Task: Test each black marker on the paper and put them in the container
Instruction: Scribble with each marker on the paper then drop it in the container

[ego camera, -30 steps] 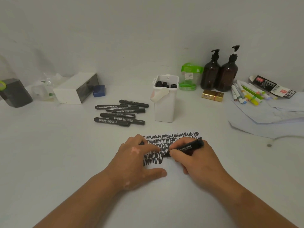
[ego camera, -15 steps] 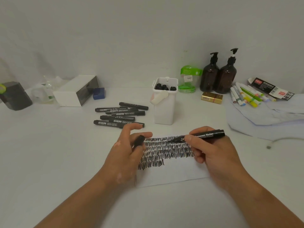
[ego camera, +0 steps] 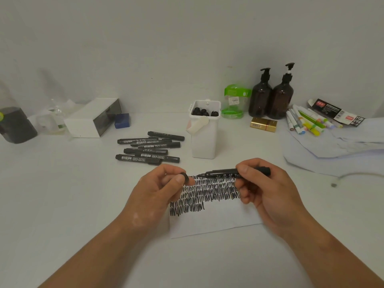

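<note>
A white tabletop (ego camera: 62,194) meets a plain pale wall. On it lies a paper (ego camera: 216,221) covered in black scribbles. Behind the paper stands a white container (ego camera: 204,142) holding black markers, with a loose pile of markers (ego camera: 145,149) to its left. Brown pump bottles (ego camera: 270,98) stand at the back right. Above the paper, the left hand (ego camera: 153,194) pinches a black cap (ego camera: 185,178). The right hand (ego camera: 268,192) grips an uncapped marker (ego camera: 226,173), held level with its tip pointing at the cap.

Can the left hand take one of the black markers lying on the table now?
Probably not yet: the left hand pinches a marker cap, though nothing stands between it and the loose markers just behind.
</note>
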`<action>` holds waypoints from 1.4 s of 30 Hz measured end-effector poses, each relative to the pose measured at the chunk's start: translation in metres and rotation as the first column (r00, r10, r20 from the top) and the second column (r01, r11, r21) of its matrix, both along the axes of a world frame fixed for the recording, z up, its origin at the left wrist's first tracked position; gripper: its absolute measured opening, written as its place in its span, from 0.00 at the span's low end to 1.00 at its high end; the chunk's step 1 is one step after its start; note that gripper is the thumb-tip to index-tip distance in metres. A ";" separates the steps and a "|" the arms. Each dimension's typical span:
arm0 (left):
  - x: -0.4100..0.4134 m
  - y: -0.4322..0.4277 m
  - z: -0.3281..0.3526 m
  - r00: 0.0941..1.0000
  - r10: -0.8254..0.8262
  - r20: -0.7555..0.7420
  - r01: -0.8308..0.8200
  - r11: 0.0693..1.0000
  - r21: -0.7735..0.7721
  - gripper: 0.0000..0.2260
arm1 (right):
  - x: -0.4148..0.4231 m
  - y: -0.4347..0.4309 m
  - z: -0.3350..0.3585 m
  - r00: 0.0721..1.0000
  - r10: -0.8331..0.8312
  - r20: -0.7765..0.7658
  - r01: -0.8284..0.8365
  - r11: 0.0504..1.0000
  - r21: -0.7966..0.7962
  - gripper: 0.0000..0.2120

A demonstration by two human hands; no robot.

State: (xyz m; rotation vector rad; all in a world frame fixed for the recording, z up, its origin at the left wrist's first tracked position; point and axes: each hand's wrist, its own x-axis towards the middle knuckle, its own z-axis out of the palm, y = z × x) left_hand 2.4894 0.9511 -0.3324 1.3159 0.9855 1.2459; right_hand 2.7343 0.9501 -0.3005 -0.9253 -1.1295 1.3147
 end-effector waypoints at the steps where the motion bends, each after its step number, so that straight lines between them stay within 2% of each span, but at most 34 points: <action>1: 0.000 0.000 0.000 1.000 -0.001 -0.011 0.001 1.000 0.010 0.11 | -0.001 -0.001 0.000 1.000 0.010 -0.004 -0.010 1.000 0.004 0.09; 7: 0.001 -0.002 -0.003 0.995 -0.030 -0.094 0.033 0.999 0.036 0.14 | -0.006 -0.003 -0.004 0.995 0.068 0.077 -0.070 0.997 0.030 0.04; 10: 0.005 -0.005 -0.003 0.993 -0.039 -0.107 0.042 0.999 0.026 0.14 | -0.013 -0.006 -0.007 0.980 0.109 0.165 -0.120 0.991 0.056 0.03; 14: 0.017 -0.010 -0.001 1.000 0.015 0.010 -0.015 0.999 -0.047 0.16 | -0.025 -0.012 -0.009 0.953 0.111 0.281 -0.145 0.984 0.102 0.02; 16: 0.023 -0.013 0.000 0.996 0.053 0.070 -0.048 0.996 -0.070 0.16 | -0.031 -0.014 -0.009 0.960 0.059 0.273 -0.097 0.987 0.126 0.04; 19: 0.032 -0.016 0.003 0.986 0.132 0.102 -0.124 0.989 -0.080 0.16 | -0.038 -0.016 -0.008 0.985 0.012 0.174 -0.029 0.995 0.096 0.06; 23: 0.036 -0.018 0.005 0.973 0.188 0.136 -0.173 0.978 -0.118 0.16 | -0.042 -0.017 -0.008 0.994 0.013 0.112 -0.020 0.998 0.057 0.14; 25: 0.037 -0.019 0.007 0.970 0.182 0.159 -0.162 0.978 -0.133 0.17 | -0.042 -0.016 -0.007 0.994 0.015 0.108 -0.021 0.998 0.057 0.14; 30: 0.037 -0.019 0.007 0.970 0.134 0.203 -0.109 0.986 -0.129 0.18 | -0.044 -0.017 -0.006 0.995 0.012 0.096 -0.019 0.997 0.071 0.09; 35: 0.033 -0.017 0.004 0.985 0.004 0.170 0.005 0.999 -0.048 0.11 | -0.033 -0.012 -0.003 0.993 -0.018 0.119 0.012 0.999 0.052 0.07; 37: 0.032 -0.016 0.004 0.984 -0.031 0.177 0.033 0.999 -0.007 0.12 | -0.029 -0.010 -0.002 0.993 -0.029 0.115 0.022 0.998 0.062 0.06; 42: 0.027 -0.013 0.003 0.964 -0.057 0.261 0.058 0.998 0.004 0.12 | -0.032 -0.013 -0.006 0.986 0.050 0.157 -0.067 0.992 0.103 0.01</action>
